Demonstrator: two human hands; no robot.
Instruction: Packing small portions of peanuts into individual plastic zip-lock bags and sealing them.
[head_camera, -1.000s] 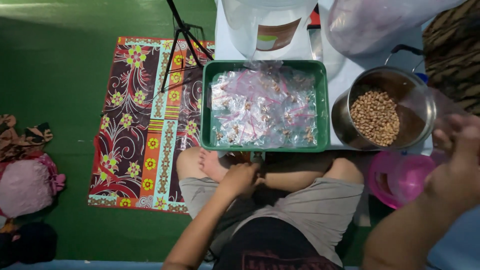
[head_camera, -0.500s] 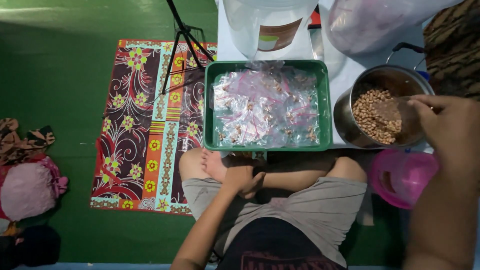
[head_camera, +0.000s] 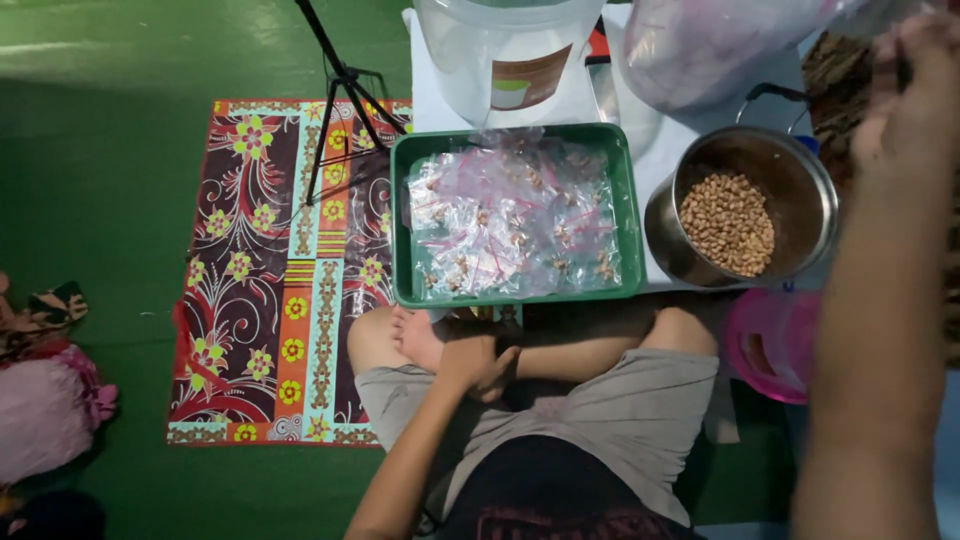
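I sit cross-legged on the floor. My left hand (head_camera: 478, 362) rests curled on my lap by my foot, with nothing visibly in it. My right hand (head_camera: 915, 95) is raised at the top right, above the metal pot (head_camera: 800, 185) of brown peanuts (head_camera: 728, 222); its fingers are bunched and blurred, and I cannot tell whether they hold anything. In front of my knees stands a green tray (head_camera: 400, 225) filled with several small clear plastic bags (head_camera: 515, 225) that hold a few nuts each.
A patterned red mat (head_camera: 265, 290) lies to the left with a black tripod (head_camera: 340, 90) on it. A clear plastic jar (head_camera: 510, 55) and a big plastic bag (head_camera: 710, 45) stand behind the tray. A pink bowl (head_camera: 770, 345) sits by my right knee. Pink cloth (head_camera: 45, 420) lies far left.
My right arm has risen from beside the pot to the top right corner, above the pot. My left hand has stayed on my lap.
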